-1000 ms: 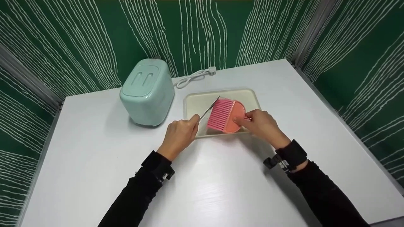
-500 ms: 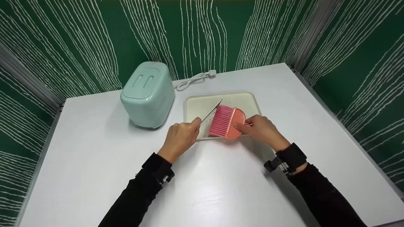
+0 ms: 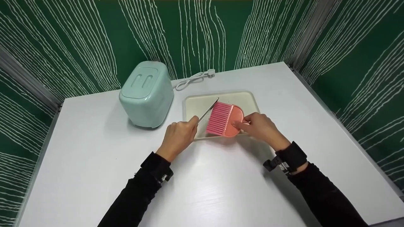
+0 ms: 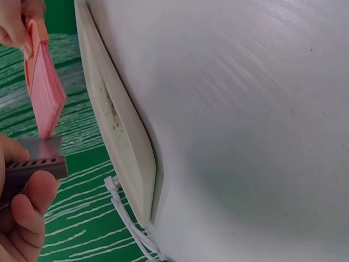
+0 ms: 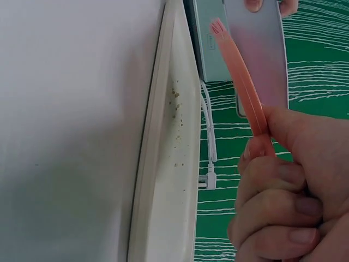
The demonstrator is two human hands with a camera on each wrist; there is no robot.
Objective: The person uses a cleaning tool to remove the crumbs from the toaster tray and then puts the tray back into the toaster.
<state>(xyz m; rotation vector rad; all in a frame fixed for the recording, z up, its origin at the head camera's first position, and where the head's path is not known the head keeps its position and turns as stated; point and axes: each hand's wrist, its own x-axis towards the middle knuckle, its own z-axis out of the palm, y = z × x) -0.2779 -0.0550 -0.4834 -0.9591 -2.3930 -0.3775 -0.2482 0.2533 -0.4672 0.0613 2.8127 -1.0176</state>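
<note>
My left hand [image 3: 180,135] grips the slotted dark end of a thin metal crumb tray [image 5: 259,60], held tilted and nearly edge-on in the head view. In my right hand [image 3: 262,128] is a short, wide brush with an orange body and pink bristles [image 3: 224,119]; thumb and fingers pinch it at the handle end. The bristle tips lie right at the crumb tray's face, as the left wrist view shows. Both are above a cream serving tray [image 3: 247,98]. Brown crumbs [image 5: 175,103] are scattered on the serving tray's floor.
A mint-green toaster [image 3: 146,94] stands on the white table [image 3: 94,157], left of the serving tray. Its white cord and plug [image 3: 197,76] lie behind the tray. Green walls with white lines [image 3: 202,31] enclose the table's back and sides.
The brush has shifted slightly toward me along the crumb tray, then a little left. More crumbs show on the serving tray than a second ago. Both hands keep their grips.
</note>
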